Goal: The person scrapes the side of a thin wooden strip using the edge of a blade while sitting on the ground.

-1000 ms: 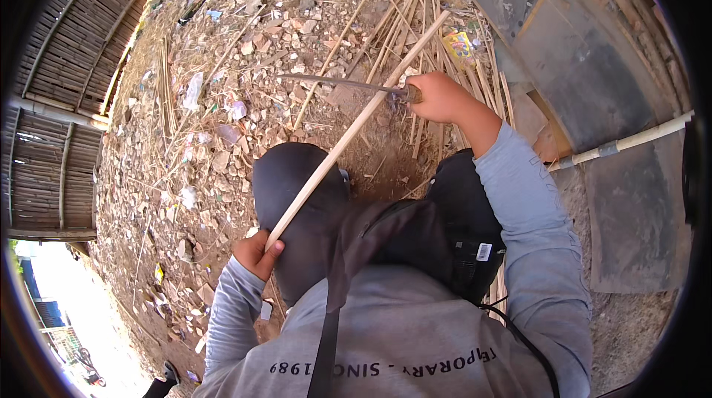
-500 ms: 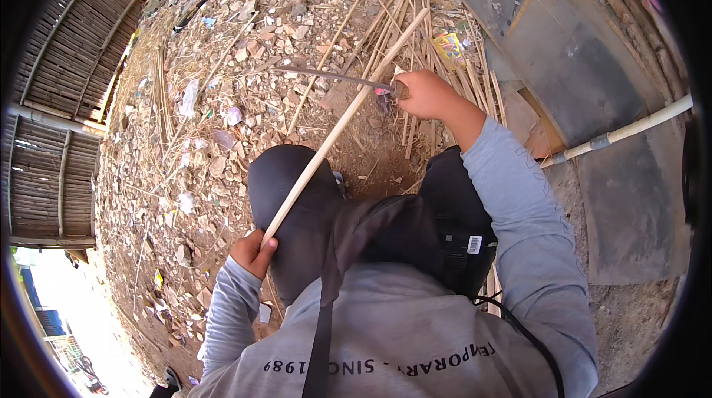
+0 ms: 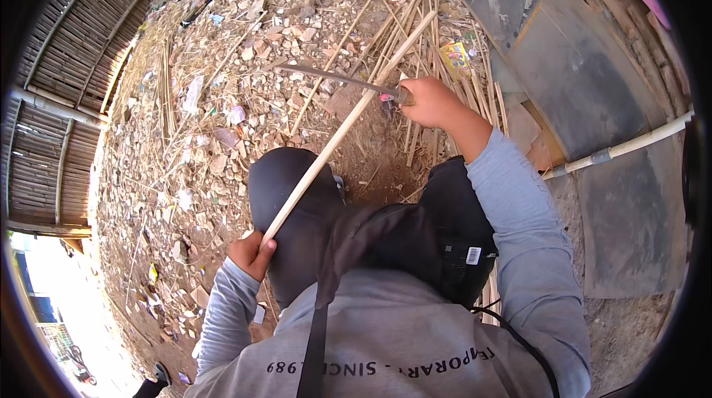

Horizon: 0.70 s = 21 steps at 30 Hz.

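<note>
A long pale bamboo strip [image 3: 328, 149] slants from beside my left knee up toward the far right. My left hand [image 3: 251, 253] pinches its near end, with the thumb on top. Ahead and to the right, my right hand [image 3: 426, 103] is wrapped round the handle of a machete [image 3: 331, 75]. The dark, narrow blade points left and crosses the strip beyond its middle, apparently touching it. Most of the handle is hidden inside my fist.
Split bamboo strips [image 3: 475, 94] lie in a loose pile ahead and to the right. Rubble and scraps of plastic cover the ground [image 3: 215, 168]. Dark sheets [image 3: 578, 79] lean or lie at the right, beside a pale pole [image 3: 630, 147]. A woven bamboo wall [image 3: 78, 34] stands at the left.
The whole view has shifted slightly. Both hands keep their hold, and the blade still lies across the strip at nearly the same spot.
</note>
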Tool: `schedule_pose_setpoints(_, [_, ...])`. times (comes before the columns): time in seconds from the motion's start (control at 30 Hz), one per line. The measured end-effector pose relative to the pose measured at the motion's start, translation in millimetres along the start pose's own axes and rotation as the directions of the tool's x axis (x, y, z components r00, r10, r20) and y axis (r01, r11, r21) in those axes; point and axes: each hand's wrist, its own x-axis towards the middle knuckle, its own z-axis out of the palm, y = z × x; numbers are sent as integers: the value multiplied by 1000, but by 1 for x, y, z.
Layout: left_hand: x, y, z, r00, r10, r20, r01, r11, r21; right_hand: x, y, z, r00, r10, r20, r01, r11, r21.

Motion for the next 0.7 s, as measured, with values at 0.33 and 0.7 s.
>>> schedule_pose_setpoints(0.33, [7,-4,-1,1000,-11,23,11,999,31,14,67,6,948,251,-196,-235,967,98])
schedule_pose_setpoints(0.7, [5,-12,4,999,-36,36,41,989,-142,-8,-3,-11,998,-64,-29,57,981,-186])
